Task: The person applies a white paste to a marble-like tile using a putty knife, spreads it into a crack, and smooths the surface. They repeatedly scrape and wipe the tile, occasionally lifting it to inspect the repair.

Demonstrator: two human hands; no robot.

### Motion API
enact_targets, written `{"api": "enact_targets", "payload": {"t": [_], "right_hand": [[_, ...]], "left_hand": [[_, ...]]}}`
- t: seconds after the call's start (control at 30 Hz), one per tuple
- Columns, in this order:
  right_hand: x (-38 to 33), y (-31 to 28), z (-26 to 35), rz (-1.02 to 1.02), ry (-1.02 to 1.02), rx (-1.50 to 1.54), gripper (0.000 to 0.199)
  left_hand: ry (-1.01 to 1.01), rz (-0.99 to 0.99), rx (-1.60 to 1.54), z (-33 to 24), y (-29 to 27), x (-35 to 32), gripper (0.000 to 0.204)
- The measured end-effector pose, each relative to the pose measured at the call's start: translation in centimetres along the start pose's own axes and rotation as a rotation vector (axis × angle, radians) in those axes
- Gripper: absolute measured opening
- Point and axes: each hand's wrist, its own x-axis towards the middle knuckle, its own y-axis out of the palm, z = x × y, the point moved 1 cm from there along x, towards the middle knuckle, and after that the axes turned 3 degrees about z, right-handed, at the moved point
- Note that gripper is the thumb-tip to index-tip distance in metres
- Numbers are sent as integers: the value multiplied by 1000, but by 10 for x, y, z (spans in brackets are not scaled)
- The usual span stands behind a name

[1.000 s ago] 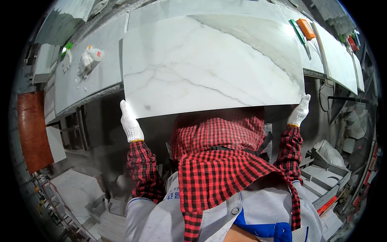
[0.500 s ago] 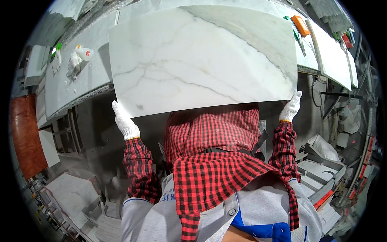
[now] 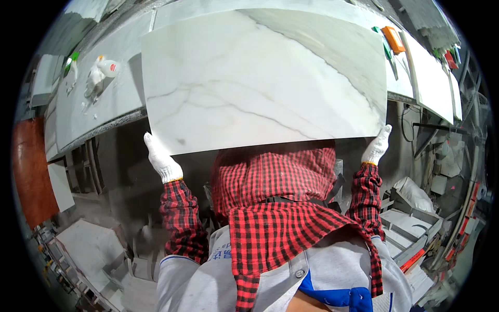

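Your left hand (image 3: 164, 162) and right hand (image 3: 376, 147) hold the grey-veined white slab (image 3: 260, 78) by its near corners, partly over the counter (image 3: 122, 91); the fingers, mostly hidden, seem closed on it.

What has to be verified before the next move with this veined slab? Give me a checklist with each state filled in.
1. Left hand at the slab's near left corner: ok.
2. Right hand at its near right corner: ok.
3. White gloves on both hands: ok.
4. Slab's top free of loose items: ok.
5. White bottle apart from the slab: ok.
6. Fingers' hold and support underneath: cannot tell; the slab hides its underside.
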Motion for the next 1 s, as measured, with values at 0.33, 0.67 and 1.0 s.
{"api": "enact_targets", "payload": {"t": [0.33, 0.67, 1.0], "right_hand": [[-3, -2, 12, -95, -143, -69, 58], [-2, -8, 12, -157, -207, -184, 55], [27, -31, -32, -126, -335, -418, 55]], "left_hand": [[54, -90, 21, -1, -6, -3, 58], [70, -137, 61, -1, -8, -4, 55], [-56, -94, 30, 8, -2, 1, 68]]}}
